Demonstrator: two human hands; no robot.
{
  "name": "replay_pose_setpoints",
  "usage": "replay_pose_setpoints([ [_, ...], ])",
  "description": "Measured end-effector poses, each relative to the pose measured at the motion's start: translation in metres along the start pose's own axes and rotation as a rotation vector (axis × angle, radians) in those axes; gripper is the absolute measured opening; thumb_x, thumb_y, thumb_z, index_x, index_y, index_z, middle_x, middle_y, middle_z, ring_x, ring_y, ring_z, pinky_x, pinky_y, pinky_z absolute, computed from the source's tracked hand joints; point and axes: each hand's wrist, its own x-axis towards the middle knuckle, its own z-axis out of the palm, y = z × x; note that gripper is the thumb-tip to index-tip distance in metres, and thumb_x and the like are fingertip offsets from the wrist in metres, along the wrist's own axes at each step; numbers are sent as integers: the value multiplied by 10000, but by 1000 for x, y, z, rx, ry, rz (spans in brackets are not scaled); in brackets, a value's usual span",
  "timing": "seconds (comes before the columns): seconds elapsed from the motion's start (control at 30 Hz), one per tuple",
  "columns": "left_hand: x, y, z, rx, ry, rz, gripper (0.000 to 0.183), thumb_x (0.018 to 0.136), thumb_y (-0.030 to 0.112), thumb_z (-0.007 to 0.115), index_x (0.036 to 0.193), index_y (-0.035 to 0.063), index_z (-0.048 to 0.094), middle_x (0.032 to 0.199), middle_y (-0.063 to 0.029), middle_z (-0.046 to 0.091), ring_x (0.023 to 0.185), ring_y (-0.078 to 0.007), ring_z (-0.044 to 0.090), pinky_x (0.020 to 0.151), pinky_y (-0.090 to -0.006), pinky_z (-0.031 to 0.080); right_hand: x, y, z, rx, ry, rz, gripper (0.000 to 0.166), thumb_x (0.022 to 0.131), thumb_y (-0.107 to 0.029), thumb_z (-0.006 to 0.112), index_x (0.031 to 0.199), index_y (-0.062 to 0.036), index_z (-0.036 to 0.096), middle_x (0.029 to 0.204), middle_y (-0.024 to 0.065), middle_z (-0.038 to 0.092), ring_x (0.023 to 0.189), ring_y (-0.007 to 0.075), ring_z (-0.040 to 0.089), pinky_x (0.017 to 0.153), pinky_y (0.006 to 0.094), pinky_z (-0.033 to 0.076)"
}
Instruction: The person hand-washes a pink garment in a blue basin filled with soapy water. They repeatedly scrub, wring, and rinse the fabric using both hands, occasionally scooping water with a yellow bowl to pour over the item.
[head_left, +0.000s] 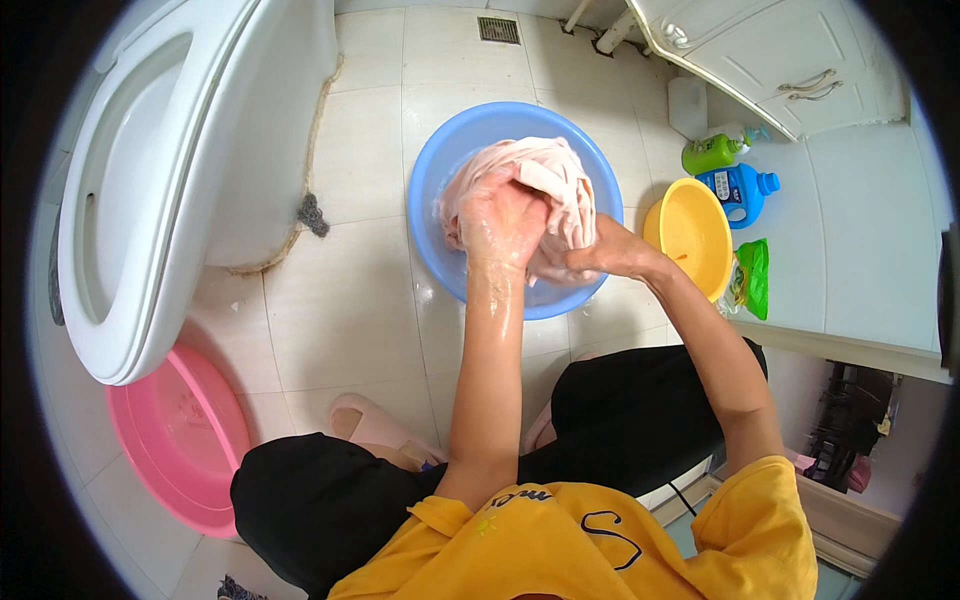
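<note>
A bunched, wet, pale pink cloth (566, 172) lies in a round blue plastic basin (442, 142) on the tiled floor. My left hand (501, 217) is wet, with its palm turned up. Its fingers curl into the folds, and the cloth hides part of them. On the basin's right side, my right hand (619, 247) grips the cloth's edge, thumb in front and the other fingers mostly hidden behind. Shallow water shows around the cloth. What kind of garment or fabric it is, I cannot tell.
A yellow basin (686, 232), a blue detergent bottle (735, 195), a green pump bottle (709, 154) and a green packet (754, 277) stand to the right. At the left are a white toilet (247, 150) and a pink basin (180, 442). A floor drain (499, 30) lies ahead.
</note>
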Motion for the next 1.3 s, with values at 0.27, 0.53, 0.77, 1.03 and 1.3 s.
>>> replay_pose_setpoints([
  [0.27, 5, -10, -71, -74, 326, 22, 553, 847, 424, 545, 1132, -28, 399, 1069, -148, 459, 1002, -256, 490, 897, -456, 411, -24, 10, -14, 387, -242, 107, 400, 651, -134, 554, 1019, 18, 586, 881, 94, 631, 862, 146, 573, 803, 257, 439],
  [0.53, -4, -29, -91, -300, 250, -173, 301, 894, 396, 456, 891, 97, 492, 788, -68, 525, 773, -222, 520, 709, -425, 481, -13, -26, 43, -551, 344, -664, 742, 541, -63, 689, 1241, -80, 443, 1046, 197, 523, 915, 375, 549, 725, 373, 491],
  [0.77, -1, -73, -50, -69, 379, -155, 327, 902, 351, 414, 1110, 111, 489, 1108, -44, 523, 1030, -212, 497, 896, -393, 405, 36, 13, 11, -669, 702, -375, 323, 624, -238, 682, 863, -54, 569, 849, 146, 540, 762, 337, 566, 633, 388, 477],
  [1.03, -2, -55, -84, -340, 153, -193, 299, 928, 308, 365, 1131, 125, 487, 1129, -66, 521, 1062, -238, 495, 914, -424, 408, 12, -17, 64, -735, 593, -590, 180, 693, -224, 646, 732, -56, 595, 795, 139, 562, 687, 313, 573, 574, 378, 473],
  [1.3, -19, -44, -27, -160, 229, -114, 376, 909, 402, 415, 1122, 103, 496, 1114, -76, 538, 991, -220, 530, 874, -352, 445, 15, -3, 57, -675, 620, -759, 100, 726, -163, 602, 742, -65, 616, 770, 155, 590, 802, 349, 555, 679, 436, 445],
])
